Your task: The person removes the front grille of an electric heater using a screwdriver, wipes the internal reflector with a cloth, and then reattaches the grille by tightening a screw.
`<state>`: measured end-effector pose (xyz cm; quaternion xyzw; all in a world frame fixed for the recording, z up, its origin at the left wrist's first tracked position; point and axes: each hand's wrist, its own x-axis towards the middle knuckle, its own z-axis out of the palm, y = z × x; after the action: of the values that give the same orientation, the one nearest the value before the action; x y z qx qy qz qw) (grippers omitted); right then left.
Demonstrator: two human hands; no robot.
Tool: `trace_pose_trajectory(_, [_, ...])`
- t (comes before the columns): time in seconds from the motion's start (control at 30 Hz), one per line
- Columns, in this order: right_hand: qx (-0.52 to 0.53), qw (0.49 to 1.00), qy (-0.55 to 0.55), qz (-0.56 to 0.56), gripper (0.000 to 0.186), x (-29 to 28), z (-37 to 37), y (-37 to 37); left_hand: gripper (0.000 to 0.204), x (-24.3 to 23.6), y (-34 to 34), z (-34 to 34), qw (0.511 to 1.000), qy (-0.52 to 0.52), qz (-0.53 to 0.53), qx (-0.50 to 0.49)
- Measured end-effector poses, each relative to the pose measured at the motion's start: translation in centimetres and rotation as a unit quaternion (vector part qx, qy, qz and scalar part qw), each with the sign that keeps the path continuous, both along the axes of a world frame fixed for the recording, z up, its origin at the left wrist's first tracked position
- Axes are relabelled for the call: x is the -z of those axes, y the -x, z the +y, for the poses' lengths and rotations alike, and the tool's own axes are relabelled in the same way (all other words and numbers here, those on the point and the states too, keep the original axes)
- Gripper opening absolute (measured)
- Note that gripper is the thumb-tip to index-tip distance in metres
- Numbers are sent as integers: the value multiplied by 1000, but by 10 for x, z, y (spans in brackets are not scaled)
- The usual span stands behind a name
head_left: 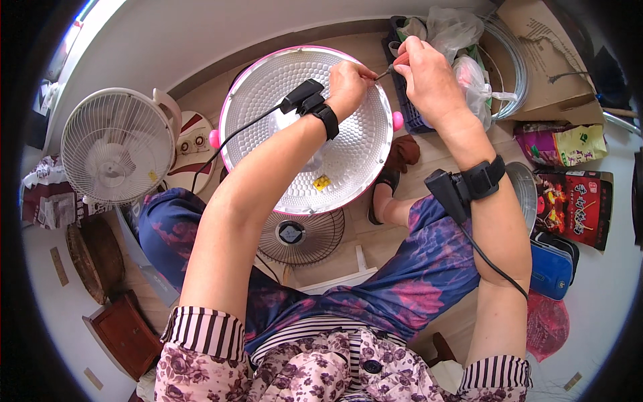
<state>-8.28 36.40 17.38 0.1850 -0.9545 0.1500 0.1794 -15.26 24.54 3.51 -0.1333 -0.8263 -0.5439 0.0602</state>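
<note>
A round dish heater (268, 87) with a silver dimpled reflector and a pink rim stands in front of me, a pink knob on either side. My right hand (432, 84) is wrapped round a screwdriver (402, 59) with a red handle, its thin shaft pointing left at the heater's upper right rim. There my left hand (348, 87) reaches over the reflector. Its fingertips are pinched together by the shaft's tip; what lies between them is too small to make out. A yellow label (322, 182) sits low on the reflector.
A white fan (117, 147) stands at the left, and a dark fan grille (301, 238) lies below the heater. Right of the heater are a dark crate (416, 122), plastic bags (455, 30), coiled wire (512, 60) and a cardboard box (546, 53). A red box (589, 208) stands further right.
</note>
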Motion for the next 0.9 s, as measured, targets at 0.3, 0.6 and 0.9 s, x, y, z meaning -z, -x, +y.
trace_pose_trajectory(0.3, [-1,1000,26,5,17,-1,-7,-4,16,-3,-1,-1,1000,2,-10,-10])
trace_pose_trajectory(0.6, [-37,999,-9,13,18,-1,-2,0,15,-5,-2,-1,1000,-1,-1,0])
trace_pose_trajectory(0.9, [14,1000,-10,12,24,-1,-7,-3,15,-5,-3,-2,1000,-6,-7,-6])
